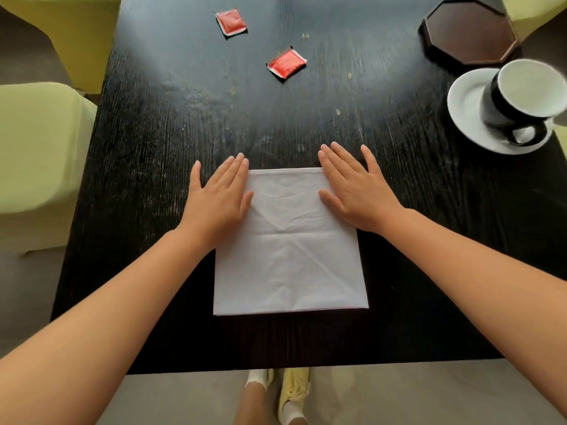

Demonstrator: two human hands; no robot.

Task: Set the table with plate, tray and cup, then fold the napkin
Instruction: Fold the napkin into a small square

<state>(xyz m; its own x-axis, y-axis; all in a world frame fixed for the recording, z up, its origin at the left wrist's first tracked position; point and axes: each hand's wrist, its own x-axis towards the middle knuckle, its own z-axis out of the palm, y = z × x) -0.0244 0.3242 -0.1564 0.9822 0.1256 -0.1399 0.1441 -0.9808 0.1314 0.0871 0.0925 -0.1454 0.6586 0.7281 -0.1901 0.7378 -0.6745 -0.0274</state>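
A white napkin (288, 246), folded into a near square, lies flat on the dark wooden table (153, 148) in front of me. My left hand (217, 197) presses flat on its far left corner with straight fingers. My right hand (357, 191) lies flat on the far right corner in the same way. At the right edge, a black cup with a white inside (518, 99) stands on a white plate (466, 108). Behind them sits a dark octagonal tray (469, 32).
Two red sauce packets (231, 22) (287, 64) lie on the far middle of the table. Yellow-green covered chairs (36, 154) stand to the left and at the far corners. The table's near edge runs just above my feet.
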